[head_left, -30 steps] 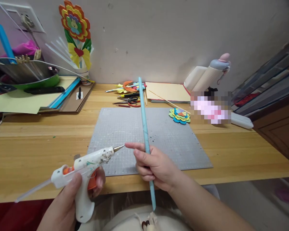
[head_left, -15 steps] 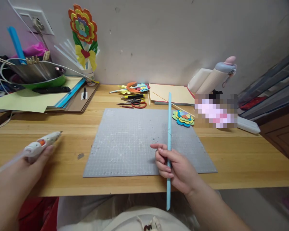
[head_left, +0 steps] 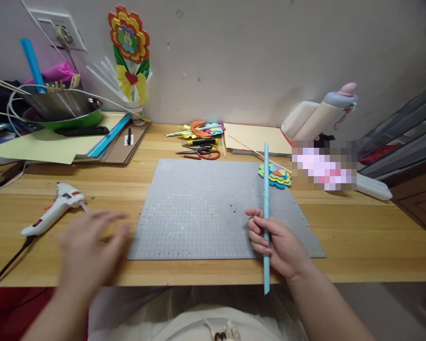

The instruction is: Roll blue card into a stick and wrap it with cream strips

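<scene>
My right hand (head_left: 282, 244) is closed around a light blue rolled paper tube (head_left: 266, 184), held nearly upright over the right part of the grey cutting mat (head_left: 199, 213). The tube's lower end reaches past the table's front edge. Blurred by motion, my left hand (head_left: 92, 241) is empty, its fingers apart, above the table just left of the mat. A white hot glue gun (head_left: 55, 210) lies on the wood beyond that hand, its black cord running down to the left. Partly behind the tube, a layered paper flower (head_left: 279, 176) rests at the mat's far right corner.
Scissors (head_left: 204, 150), a yellow-black tool (head_left: 200, 141) and a small paper flower (head_left: 195, 129) lie behind the mat. At the back left are a metal bowl (head_left: 62, 105), paper sheets (head_left: 39, 147) and a cup holding a tall paper flower (head_left: 129, 40). A bottle (head_left: 323, 113) leans back right.
My left hand has let go of the glue gun, which now lies on the table, and has moved right. My right hand, still holding the paper tube, has shifted slightly right.
</scene>
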{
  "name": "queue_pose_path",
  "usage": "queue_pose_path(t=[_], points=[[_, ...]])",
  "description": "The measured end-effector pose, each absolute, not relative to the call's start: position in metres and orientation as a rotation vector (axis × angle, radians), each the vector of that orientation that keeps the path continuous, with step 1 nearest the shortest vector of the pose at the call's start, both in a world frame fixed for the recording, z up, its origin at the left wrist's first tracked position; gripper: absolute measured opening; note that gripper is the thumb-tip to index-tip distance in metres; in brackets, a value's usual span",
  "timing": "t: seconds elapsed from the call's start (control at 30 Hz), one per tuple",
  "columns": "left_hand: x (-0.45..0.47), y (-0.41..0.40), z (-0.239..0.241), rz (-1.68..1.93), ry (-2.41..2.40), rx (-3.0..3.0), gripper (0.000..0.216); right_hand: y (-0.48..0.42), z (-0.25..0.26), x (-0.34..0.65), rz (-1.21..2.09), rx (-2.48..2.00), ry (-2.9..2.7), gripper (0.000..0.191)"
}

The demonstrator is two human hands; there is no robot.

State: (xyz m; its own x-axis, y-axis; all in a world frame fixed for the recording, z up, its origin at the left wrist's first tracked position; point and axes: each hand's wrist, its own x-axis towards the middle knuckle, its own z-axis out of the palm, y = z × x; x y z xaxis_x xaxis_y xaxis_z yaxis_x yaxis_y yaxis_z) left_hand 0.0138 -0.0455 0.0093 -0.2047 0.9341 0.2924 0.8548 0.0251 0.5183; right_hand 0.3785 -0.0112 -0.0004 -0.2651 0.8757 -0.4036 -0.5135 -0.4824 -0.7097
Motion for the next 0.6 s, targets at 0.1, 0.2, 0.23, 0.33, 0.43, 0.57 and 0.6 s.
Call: queue_pose_path(t=[0.1,0.2,0.23,0.33,0.43,0.57,0.6], points=[[0.067,-0.050,-0.001,0.636,1.951,2.097,0.020,-0.014,0.000,0.377,1.881,-1.003,-0.591,0.015],[0.081,-0.046,-0.003,0.483,1.978,2.070,0.017,-0.016,0.000,0.373,1.859,-1.025,-0.614,0.015],[0.081,-0.044,-0.002,0.468,1.993,2.066,0.017,-0.017,0.000,0.373,1.852,-1.029,-0.621,0.015],[0.080,-0.040,0.003,0.436,2.024,2.100,0.016,-0.017,-0.001,0.371,1.837,-1.031,-0.639,0.016],[0.087,-0.037,0.004,0.412,2.037,2.172,0.018,-0.017,-0.001,0.371,1.836,-1.025,-0.639,0.017],[0.081,-0.042,0.006,0.467,1.931,2.214,0.022,-0.017,-0.001,0.371,1.834,-1.024,-0.643,0.017],[0.074,-0.046,0.008,0.554,1.915,2.178,0.022,-0.017,-0.001,0.372,1.836,-1.021,-0.645,0.017]])
